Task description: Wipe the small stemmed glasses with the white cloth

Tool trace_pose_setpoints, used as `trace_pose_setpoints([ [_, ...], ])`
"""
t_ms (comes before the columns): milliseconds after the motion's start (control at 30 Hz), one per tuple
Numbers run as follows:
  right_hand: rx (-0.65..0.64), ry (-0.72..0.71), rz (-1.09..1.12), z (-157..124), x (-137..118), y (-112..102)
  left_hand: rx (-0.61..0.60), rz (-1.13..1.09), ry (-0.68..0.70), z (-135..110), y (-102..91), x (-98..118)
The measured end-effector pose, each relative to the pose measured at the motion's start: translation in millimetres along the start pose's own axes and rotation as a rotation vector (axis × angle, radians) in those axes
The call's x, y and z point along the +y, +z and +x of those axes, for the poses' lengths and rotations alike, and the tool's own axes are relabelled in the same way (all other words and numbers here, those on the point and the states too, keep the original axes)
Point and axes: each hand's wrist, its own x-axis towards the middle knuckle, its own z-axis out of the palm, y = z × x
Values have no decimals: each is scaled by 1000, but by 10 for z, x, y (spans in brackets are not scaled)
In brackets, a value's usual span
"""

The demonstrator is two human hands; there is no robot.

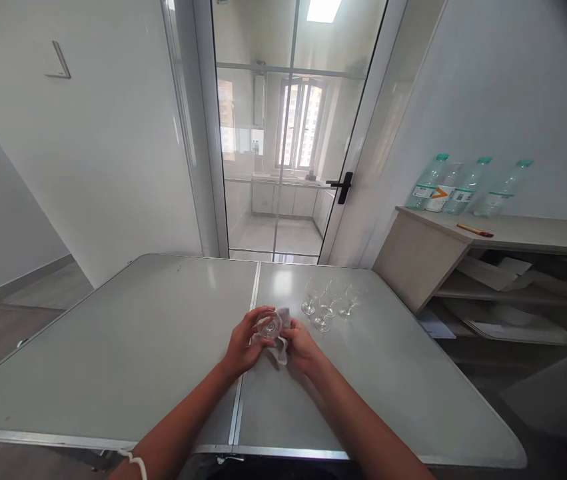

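My left hand is closed around a clear stemmed glass, which is tilted so that its round end faces me. A pale cloth is bunched against the glass and hangs below it. My right hand pinches this cloth at the right side of the glass. Both hands are just above the middle of the table. Several more clear stemmed glasses stand upright together, a little beyond my right hand.
The grey folding table has a metal seam down its middle. At the right, a shelf unit carries several plastic bottles and a small brush-like stick. A glass door with a black handle is beyond the table.
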Motion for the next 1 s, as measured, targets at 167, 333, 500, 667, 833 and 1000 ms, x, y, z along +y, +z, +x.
trace_pose_setpoints([
  [167, -63, 4, -127, 6, 38, 0, -65, 95, 8, -25, 10, -15],
  [333, 153, -265, -576, 1, -37, -33, 88, 192, 22, -6, 43, 27],
  [500, 31, -624, -943, -130, -179, 11, 312, 369, -61, 64, 18, 96],
  [667, -377, -552, -1334, -216, -120, 14, 374, 363, -182, 104, 29, 80],
  [833, -383, -454, -1686, -229, -106, 5, 237, 263, -257, 107, 84, 27],
  [1000, -428, -269, -1965, -275, -195, 5, 132, 208, -317, 60, 133, -102],
])
